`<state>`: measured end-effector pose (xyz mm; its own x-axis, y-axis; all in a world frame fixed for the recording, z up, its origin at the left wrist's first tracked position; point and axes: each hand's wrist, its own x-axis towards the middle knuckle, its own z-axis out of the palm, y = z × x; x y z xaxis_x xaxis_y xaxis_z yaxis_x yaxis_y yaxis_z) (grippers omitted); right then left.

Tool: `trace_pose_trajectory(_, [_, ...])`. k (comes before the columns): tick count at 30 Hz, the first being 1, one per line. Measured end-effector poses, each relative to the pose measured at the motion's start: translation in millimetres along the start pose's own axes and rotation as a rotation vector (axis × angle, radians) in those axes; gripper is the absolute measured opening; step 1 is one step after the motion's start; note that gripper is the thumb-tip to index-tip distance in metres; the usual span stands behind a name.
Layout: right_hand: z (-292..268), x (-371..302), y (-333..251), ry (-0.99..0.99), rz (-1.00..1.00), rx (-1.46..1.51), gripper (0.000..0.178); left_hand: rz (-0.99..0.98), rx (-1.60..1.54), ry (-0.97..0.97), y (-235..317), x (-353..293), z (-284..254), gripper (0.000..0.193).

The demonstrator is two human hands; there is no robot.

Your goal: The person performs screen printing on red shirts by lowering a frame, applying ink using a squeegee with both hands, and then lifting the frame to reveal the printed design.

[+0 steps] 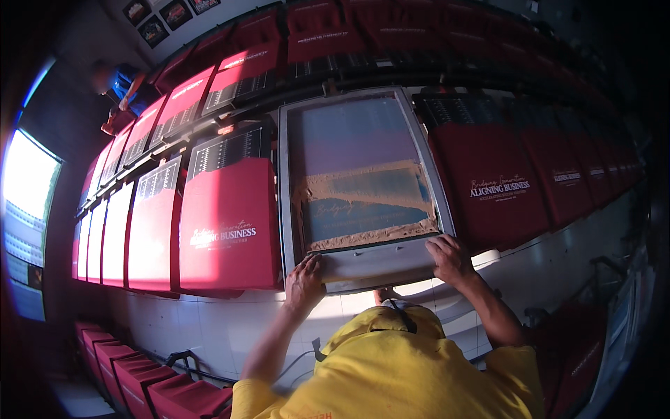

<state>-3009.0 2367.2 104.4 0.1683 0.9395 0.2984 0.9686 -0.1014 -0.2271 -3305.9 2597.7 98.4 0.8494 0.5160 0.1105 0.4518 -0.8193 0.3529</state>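
A screen printing frame (285, 199) with a pale metal border lies in front of me, over one place in the row of red fabric pieces. Tan ink (370, 236) is smeared in bands across the lower half of its mesh (349, 133), around a bluish area with faint lettering. My left hand (304, 283) is closed on the frame's near left corner. At the near right corner, my right hand (450, 258) grips the same frame. The undersides of my fingers are hidden. Whether the frame touches the fabric below I cannot tell.
Red fabric pieces with white lettering lie on boards to the left (227, 216) and right (492, 178), with more rows beyond. A dark rail (265, 105) runs behind the frame. Another person in blue (125, 87) stands far left. Red pieces (185, 394) also line the lower left.
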Motion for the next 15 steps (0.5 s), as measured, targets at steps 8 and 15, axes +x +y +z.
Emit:
trace_pose_trajectory(8, [15.7, -9.4, 0.0, 0.007, 0.015, -0.008, 0.021, 0.104, 0.102, 0.125, -7.8, -21.1, 27.3, 0.051])
trace_pose_trajectory(15, [32.3, 83.6, 50.2, -0.003, 0.005, -0.014, 0.019, 0.066, 0.056, 0.011, -56.9, 80.1, 13.2, 0.048])
